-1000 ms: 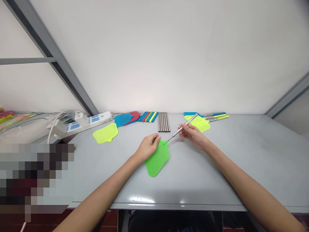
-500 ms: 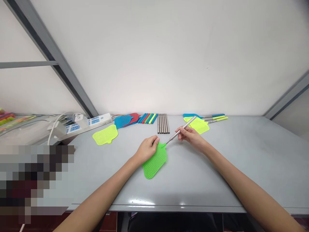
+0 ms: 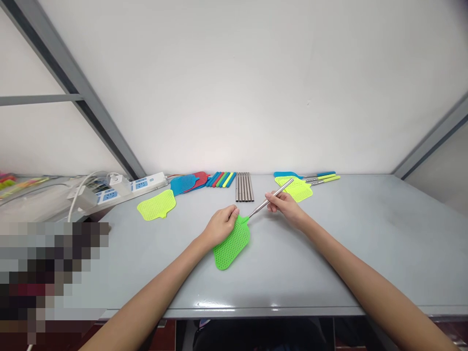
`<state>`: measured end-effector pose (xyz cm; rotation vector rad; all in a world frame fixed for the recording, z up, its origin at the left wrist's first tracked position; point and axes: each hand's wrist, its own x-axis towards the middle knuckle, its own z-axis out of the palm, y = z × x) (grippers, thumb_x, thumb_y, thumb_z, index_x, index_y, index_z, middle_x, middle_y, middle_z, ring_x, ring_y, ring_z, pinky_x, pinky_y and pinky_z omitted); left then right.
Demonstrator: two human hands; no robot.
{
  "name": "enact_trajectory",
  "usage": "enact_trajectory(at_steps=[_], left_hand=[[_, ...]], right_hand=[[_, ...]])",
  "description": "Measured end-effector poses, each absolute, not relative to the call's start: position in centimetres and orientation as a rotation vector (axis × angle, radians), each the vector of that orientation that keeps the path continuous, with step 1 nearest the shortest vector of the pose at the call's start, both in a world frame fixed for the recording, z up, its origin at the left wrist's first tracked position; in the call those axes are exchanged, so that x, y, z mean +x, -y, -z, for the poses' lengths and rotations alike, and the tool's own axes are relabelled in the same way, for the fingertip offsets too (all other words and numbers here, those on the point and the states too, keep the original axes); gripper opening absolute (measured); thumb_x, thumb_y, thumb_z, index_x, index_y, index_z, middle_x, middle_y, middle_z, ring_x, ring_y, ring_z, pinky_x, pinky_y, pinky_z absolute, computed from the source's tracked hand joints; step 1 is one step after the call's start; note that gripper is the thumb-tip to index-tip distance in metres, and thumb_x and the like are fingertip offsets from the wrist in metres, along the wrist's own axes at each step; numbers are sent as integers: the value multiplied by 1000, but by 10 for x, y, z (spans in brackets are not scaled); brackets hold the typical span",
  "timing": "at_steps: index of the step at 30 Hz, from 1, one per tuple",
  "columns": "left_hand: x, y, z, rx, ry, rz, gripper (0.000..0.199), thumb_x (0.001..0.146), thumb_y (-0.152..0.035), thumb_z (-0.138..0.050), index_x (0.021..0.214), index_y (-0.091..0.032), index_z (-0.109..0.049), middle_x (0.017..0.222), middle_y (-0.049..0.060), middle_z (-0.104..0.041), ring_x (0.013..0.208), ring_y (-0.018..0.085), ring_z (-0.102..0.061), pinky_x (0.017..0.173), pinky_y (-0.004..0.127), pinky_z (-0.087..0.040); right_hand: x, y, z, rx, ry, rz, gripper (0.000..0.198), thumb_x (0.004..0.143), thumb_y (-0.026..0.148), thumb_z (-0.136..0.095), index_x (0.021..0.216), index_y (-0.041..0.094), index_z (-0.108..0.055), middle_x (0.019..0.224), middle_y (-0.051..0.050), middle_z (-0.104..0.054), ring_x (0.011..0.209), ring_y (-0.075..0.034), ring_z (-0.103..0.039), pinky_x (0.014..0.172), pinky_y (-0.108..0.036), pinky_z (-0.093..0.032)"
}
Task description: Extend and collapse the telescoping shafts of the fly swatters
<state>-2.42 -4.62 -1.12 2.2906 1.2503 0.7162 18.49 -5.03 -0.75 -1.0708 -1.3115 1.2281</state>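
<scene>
Green head sits on the near side of the tubes, and over the last second it's only edged slightly left while the rod dipped a touch. Same hold as before, so I'd guess they're just steadying the join. Left hand is pinching the head by its neck; right hand has its fingers narrow around the rod. Head's thin plastic, punched full of holes, rounded corners. Rod's shiny, stepped metal, skinnier toward the neck. Tubes look duller, straight; left of them, smooth round-ended coloured grips.
</scene>
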Motion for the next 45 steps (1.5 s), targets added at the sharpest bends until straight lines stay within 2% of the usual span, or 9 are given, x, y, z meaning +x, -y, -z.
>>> enact_trajectory(at_steps=[5, 13, 17, 25, 28, 31, 35, 39, 45], left_hand=[[-24, 46, 12, 2304, -1244, -707, 27, 83, -33, -26, 60, -20, -35, 54, -4, -40, 54, 13, -42, 52, 24, -29], [-24, 45, 12, 2316, -1244, -692, 28, 83, -34, -25, 61, -20, -36, 55, -3, -41, 55, 13, -41, 52, 24, -29], [-24, 47, 9, 2314, -1232, -690, 29, 83, -36, -26, 62, -19, -38, 56, -3, -41, 55, 13, -42, 52, 24, -30], [-25, 46, 4, 2381, -1154, -721, 27, 83, -33, -28, 73, -19, -48, 72, 1, -51, 70, 15, -48, 64, 26, -35], [-30, 41, 4, 2338, -1237, -782, 26, 82, -34, -31, 75, -19, -50, 73, 2, -53, 70, 16, -48, 64, 27, -35], [-35, 35, 4, 2103, -1385, -950, 24, 79, -39, -37, 84, -20, -52, 73, 1, -53, 67, 15, -48, 62, 27, -35], [-37, 30, 3, 1490, -1378, -1160, 36, 71, -45, -50, 97, -20, -51, 82, 1, -54, 74, 15, -51, 64, 25, -38], [-33, 34, -2, 1016, -1005, -1141, 33, 70, -40, -55, 90, -15, -56, 89, 6, -58, 80, 17, -55, 68, 27, -42], [-28, 43, -11, 876, -789, -1010, 30, 72, -32, -55, 95, -13, -59, 100, 10, -61, 90, 22, -57, 78, 32, -45]], right_hand=[[183, 51, 6, -1067, 1291, -1252, 35, 69, 42, -56, 48, 18, -40, 41, 5, -38, 49, -11, -44, 54, -25, -32], [184, 49, 10, -1092, 1217, -1305, 34, 67, 39, -59, 46, 17, -42, 40, 4, -42, 46, -9, -42, 53, -24, -31], [183, 49, 11, -1103, 1133, -1345, 32, 67, 40, -58, 50, 17, -44, 39, 5, -40, 45, -9, -43, 50, -23, -33], [185, 46, 16, -1106, 940, -1379, 26, 67, 37, -58, 56, 15, -48, 46, 1, -49, 43, -9, -44, 42, -22, -35], [187, 43, 20, -1086, 875, -1372, 23, 67, 35, -58, 59, 15, -50, 47, 1, -50, 42, -9, -44, 40, -22, -35], [190, 42, 20, -1059, 821, -1356, 22, 67, 34, -57, 61, 14, -52, 47, 1, -50, 42, -9, -45, 40, -21, -35], [195, 43, 13, -1006, 784, -1361, 20, 68, 34, -56, 63, 14, -55, 50, 2, -51, 46, -8, -46, 44, -21, -37], [197, 45, 6, -959, 763, -1386, 21, 69, 34, -55, 67, 14, -58, 52, 2, -51, 49, -8, -46, 47, -21, -37], [196, 47, 6, -927, 763, -1432, 21, 69, 35, -55, 71, 14, -61, 56, 0, -54, 54, -10, -49, 49, -21, -37]])
